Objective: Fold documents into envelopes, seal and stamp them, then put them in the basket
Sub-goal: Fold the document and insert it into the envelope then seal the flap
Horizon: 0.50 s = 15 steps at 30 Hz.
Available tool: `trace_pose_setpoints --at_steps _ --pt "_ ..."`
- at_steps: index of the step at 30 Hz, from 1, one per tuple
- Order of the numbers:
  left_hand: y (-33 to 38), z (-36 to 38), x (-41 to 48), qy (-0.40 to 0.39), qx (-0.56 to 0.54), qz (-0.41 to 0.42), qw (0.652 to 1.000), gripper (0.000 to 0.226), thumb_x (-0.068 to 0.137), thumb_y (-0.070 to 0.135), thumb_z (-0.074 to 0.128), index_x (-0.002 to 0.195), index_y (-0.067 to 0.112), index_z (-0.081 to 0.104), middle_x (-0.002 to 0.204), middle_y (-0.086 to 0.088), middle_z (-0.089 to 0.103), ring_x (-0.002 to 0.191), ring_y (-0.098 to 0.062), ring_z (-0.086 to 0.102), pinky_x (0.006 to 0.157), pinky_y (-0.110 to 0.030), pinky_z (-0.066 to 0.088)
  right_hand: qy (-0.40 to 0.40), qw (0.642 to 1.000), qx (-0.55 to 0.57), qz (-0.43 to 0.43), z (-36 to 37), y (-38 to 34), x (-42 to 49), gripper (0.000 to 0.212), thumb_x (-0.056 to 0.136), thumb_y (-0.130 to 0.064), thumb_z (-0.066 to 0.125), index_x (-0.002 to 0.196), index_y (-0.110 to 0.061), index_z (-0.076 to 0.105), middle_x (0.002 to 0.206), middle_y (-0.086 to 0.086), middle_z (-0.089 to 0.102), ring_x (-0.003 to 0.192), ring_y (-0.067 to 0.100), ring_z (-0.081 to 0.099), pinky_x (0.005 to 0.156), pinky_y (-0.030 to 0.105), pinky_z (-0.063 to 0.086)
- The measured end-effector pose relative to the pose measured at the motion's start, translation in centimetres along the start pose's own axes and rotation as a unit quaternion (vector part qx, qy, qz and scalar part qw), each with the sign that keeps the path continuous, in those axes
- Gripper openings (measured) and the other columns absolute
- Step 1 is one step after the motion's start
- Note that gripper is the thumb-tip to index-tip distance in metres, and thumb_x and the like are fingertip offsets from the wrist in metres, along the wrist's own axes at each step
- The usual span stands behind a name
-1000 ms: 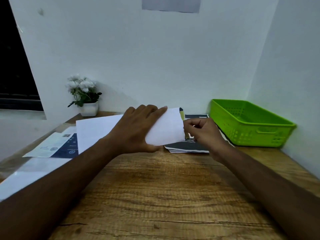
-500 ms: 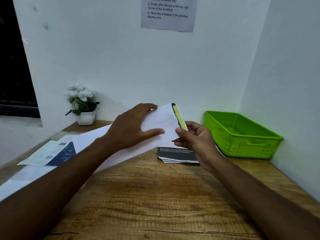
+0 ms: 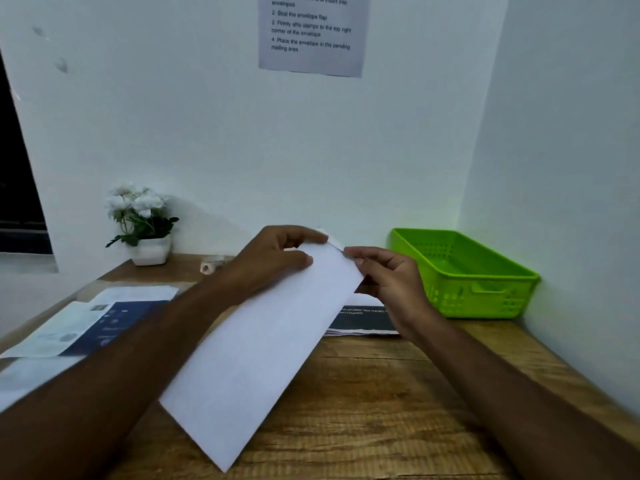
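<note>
– Swung round since half a second ago, hasn't it? The envelope (image 3: 263, 344) looked shorter then, with a yellow strip showing at its right end. Now it runs long and slanted, and the strip is out of sight.

– Yes. Take the bench (image 3: 363, 393) first: it is wooden and set into a corner of white walls. The envelope hangs over its middle, with its far end up between the hands and its near corner low toward the near edge. I cannot tell whether that corner touches the wood.

– And the basket (image 3: 491, 299)?

– It is green and sits at the far right corner. Just left of it lie the documents (image 3: 363, 320), a dark-printed stack partly behind the right hand (image 3: 388, 278).

– The hands themselves?

– The left hand (image 3: 270, 261) grips the envelope's far end, fingers curled over the top edge and thumb on the face. The right hand pinches the far right corner, where the flap seems to be.

– How will it handle?

– Light and thin, I'd judge, and floppy along its length unless something is inside. It is best held by the edges near the opening, as now. A hard squeeze mid-face would crease it.

– Anything smaller?

– A plant (image 3: 142, 220) and a tape roll (image 3: 209, 265) along the far edge, toward the left.
</note>
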<state>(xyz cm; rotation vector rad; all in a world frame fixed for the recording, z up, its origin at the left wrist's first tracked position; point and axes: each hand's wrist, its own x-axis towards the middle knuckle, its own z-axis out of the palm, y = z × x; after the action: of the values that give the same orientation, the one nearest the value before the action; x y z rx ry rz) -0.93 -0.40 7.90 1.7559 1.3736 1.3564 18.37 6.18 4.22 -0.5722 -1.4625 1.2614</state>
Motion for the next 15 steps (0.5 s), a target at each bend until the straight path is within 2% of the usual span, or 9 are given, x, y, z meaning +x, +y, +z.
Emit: trace_pose_setpoints --at_steps 4,6,8,10,15 --pt "-1.2 0.1 -0.9 0.030 -0.046 -0.036 0.998 0.022 0.086 0.006 0.066 0.105 0.014 0.073 0.100 0.003 0.073 0.084 -0.003 0.067 0.067 -0.014 0.050 -0.024 0.999 -0.010 0.032 0.6 0.4 -0.1 0.013 0.089 -0.013 0.066 0.093 -0.006 0.077 0.090 0.013 0.074 0.078 0.020 0.068 0.061 0.030 0.055" --pt "-1.1 0.0 -1.0 0.044 -0.049 -0.040 0.997 0.015 0.085 0.017 0.069 0.098 0.013 0.075 0.094 0.000 0.075 0.081 -0.006 0.068 0.066 -0.018 0.050 -0.023 0.999 -0.006 0.048 0.8 0.7 -0.1 0.017 0.087 -0.015 0.070 0.096 -0.002 0.075 0.092 0.015 0.074 0.080 0.021 0.069 0.066 0.030 0.055" --pt "-0.9 0.0 -1.0 0.072 -0.035 -0.046 0.996 0.019 0.082 0.028 0.072 0.090 0.011 0.076 0.083 -0.005 0.073 0.068 -0.009 0.064 0.059 -0.022 0.047 -0.029 0.997 0.008 0.065 1.1 0.8 -0.2 0.017 0.085 -0.013 0.072 0.097 0.000 0.074 0.093 0.015 0.074 0.082 0.020 0.068 0.067 0.029 0.055" --pt "-0.9 0.2 -1.1 0.107 -0.046 -0.057 0.992 0.022 0.080 0.028 0.074 0.087 0.008 0.072 0.075 -0.004 0.070 0.059 -0.008 0.060 0.052 -0.022 0.045 -0.050 0.995 0.016 0.080 1.4 0.7 -0.3 0.017 0.085 -0.012 0.072 0.097 -0.001 0.075 0.095 0.014 0.074 0.082 0.018 0.067 0.067 0.026 0.054" --pt "-0.9 0.8 -1.3 0.113 -0.059 -0.089 0.988 0.021 0.080 0.026 0.075 0.093 0.010 0.071 0.088 -0.005 0.072 0.068 -0.014 0.065 0.057 -0.027 0.052 -0.124 0.986 -0.019 0.105 1.2 0.4 -0.6 0.009 0.086 -0.010 0.070 0.091 -0.008 0.077 0.087 0.007 0.075 0.077 0.013 0.068 0.064 0.022 0.054"
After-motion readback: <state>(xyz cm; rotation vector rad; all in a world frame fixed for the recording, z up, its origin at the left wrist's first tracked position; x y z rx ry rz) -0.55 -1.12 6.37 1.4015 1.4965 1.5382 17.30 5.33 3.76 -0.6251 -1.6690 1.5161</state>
